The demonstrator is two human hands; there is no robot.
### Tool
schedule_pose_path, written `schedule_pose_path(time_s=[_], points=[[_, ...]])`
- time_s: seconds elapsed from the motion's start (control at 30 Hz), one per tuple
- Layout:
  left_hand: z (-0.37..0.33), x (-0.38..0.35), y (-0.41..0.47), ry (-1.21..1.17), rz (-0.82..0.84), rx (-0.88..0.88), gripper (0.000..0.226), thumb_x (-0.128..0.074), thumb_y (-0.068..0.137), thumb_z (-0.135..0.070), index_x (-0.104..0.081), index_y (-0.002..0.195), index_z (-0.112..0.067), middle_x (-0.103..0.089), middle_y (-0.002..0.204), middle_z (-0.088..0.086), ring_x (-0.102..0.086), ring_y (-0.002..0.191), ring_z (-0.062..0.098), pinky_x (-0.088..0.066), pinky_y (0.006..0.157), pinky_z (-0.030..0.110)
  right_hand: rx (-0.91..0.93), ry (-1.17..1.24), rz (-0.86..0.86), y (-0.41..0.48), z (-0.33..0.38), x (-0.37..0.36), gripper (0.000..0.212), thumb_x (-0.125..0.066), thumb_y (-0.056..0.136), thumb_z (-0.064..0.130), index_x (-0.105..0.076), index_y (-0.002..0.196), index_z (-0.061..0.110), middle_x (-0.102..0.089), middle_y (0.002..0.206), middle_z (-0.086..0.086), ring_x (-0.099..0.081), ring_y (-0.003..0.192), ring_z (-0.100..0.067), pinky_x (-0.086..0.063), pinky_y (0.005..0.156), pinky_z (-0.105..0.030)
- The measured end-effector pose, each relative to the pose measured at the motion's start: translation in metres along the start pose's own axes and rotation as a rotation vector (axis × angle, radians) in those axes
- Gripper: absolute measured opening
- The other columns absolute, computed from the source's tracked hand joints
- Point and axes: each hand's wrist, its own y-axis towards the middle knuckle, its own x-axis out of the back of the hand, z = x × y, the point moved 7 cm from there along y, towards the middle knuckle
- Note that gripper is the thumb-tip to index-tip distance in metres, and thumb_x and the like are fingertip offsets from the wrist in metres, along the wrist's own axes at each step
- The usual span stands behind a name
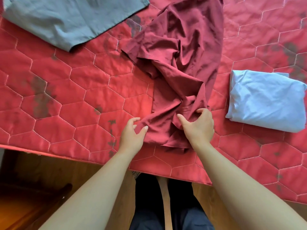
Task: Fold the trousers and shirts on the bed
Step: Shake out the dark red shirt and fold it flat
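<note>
A crumpled maroon garment [179, 63] lies lengthwise in the middle of the bed, running from the far edge down to the near edge. My left hand [131, 135] pinches a fold of its near-left corner between thumb and fingers. My right hand [198, 125] grips a bunched ridge of the same cloth just to the right. A grey garment [66, 19] lies spread flat at the far left. At the right rests a light blue garment [265, 100], folded into a neat rectangle.
The bed carries a red quilted cover [66, 97] with hexagon stitching and dark flower prints. Its near edge runs diagonally across the lower frame, with wooden floor [49, 188] below. My legs in dark trousers stand against that edge.
</note>
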Motion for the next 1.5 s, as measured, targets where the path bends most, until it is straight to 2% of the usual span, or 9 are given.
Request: schedule_pose_path(time_s=[0.13,0.27,0.47,0.57,0.67,0.77,0.83,1.17,1.5], points=[[-0.010,0.004,0.001,0.112,-0.095,-0.094,0.016,-0.053,0.092,-0.029,-0.058,0.093,-0.014,-0.062,0.086,0.000,-0.056,0.086,0.023,-0.034,0.066,0.030,0.017,0.070,-0.058,0.016,-0.006,0.005,0.021,-0.059,0.086,0.024,-0.061,0.096,0.007,-0.057,0.103,-0.016,-0.052,0.100,-0.032,-0.036,0.086,-0.035],[-0.041,0.008,-0.018,-0.145,-0.073,-0.211,0.003,-0.054,0.092,-0.021,-0.054,0.094,-0.023,-0.061,0.086,-0.007,-0.055,0.081,0.008,-0.041,0.073,0.021,0.055,0.306,-0.250,0.014,-0.006,0.061,0.012,-0.053,0.088,0.012,-0.054,0.095,0.003,-0.056,0.091,-0.008,-0.050,0.080,-0.019,-0.030,0.070,-0.017],[-0.056,0.030,-0.057,-0.255,-0.082,-0.201,0.015,-0.054,0.091,-0.013,-0.053,0.099,-0.026,-0.058,0.092,-0.015,-0.054,0.083,-0.007,-0.041,0.074,0.006,0.299,0.395,-0.387,-0.017,0.022,0.158,0.011,-0.049,0.091,0.009,-0.051,0.096,-0.001,-0.052,0.078,0.001,-0.049,0.071,-0.010,-0.036,0.068,-0.022],[-0.022,0.050,-0.063,-0.140,-0.147,-0.038,0.014,-0.052,0.092,-0.018,-0.053,0.104,-0.025,-0.059,0.093,-0.007,-0.056,0.087,0.009,-0.040,0.073,0.019,0.596,0.275,-0.306,-0.054,0.059,0.161,0.010,-0.058,0.086,0.010,-0.057,0.095,0.012,-0.057,0.083,0.007,-0.052,0.068,-0.008,-0.039,0.065,-0.018],[0.019,0.056,-0.061,0.090,-0.080,0.136,0.025,-0.054,0.091,-0.020,-0.050,0.116,-0.023,-0.057,0.108,0.003,-0.054,0.100,0.023,-0.038,0.081,0.030,0.768,0.145,0.060,-0.102,0.084,0.096,0.011,-0.063,0.083,0.012,-0.062,0.094,0.015,-0.063,0.088,0.002,-0.059,0.080,-0.013,-0.045,0.070,-0.023],[0.033,0.054,-0.053,0.245,-0.067,0.116,0.035,-0.056,0.089,-0.020,-0.050,0.123,-0.017,-0.050,0.123,0.012,-0.051,0.112,0.029,-0.037,0.098,0.035,0.708,0.084,0.492,-0.133,0.077,0.017,0.024,-0.067,0.084,0.026,-0.065,0.105,0.015,-0.065,0.099,0.000,-0.061,0.089,-0.018,-0.049,0.078,-0.034],[0.028,0.051,-0.043,0.195,-0.072,0.064,0.031,-0.053,0.091,-0.022,-0.052,0.121,-0.016,-0.052,0.119,0.010,-0.054,0.101,0.024,-0.039,0.092,0.032,0.601,0.044,0.564,-0.126,0.062,-0.010,0.038,-0.066,0.083,0.038,-0.060,0.114,0.017,-0.063,0.109,-0.001,-0.058,0.100,-0.018,-0.046,0.087,-0.033],[-0.038,0.020,0.027,0.183,0.095,-0.121,0.025,-0.053,0.092,-0.024,-0.055,0.115,-0.014,-0.058,0.109,0.002,-0.051,0.093,0.012,-0.030,0.077,0.014,0.433,-0.004,0.349,-0.010,0.057,-0.006,0.028,-0.062,0.087,0.030,-0.059,0.111,0.016,-0.060,0.108,-0.002,-0.056,0.097,-0.018,-0.041,0.086,-0.028],[-0.145,0.022,0.136,0.458,-0.084,-0.373,0.024,-0.055,0.088,-0.036,-0.060,0.104,-0.018,-0.060,0.106,0.006,-0.054,0.100,0.023,-0.042,0.090,0.033,0.370,0.033,0.157,0.123,0.097,0.000,0.034,-0.058,0.088,0.032,-0.056,0.117,0.014,-0.050,0.123,-0.010,-0.047,0.115,-0.029,-0.039,0.098,-0.043]])
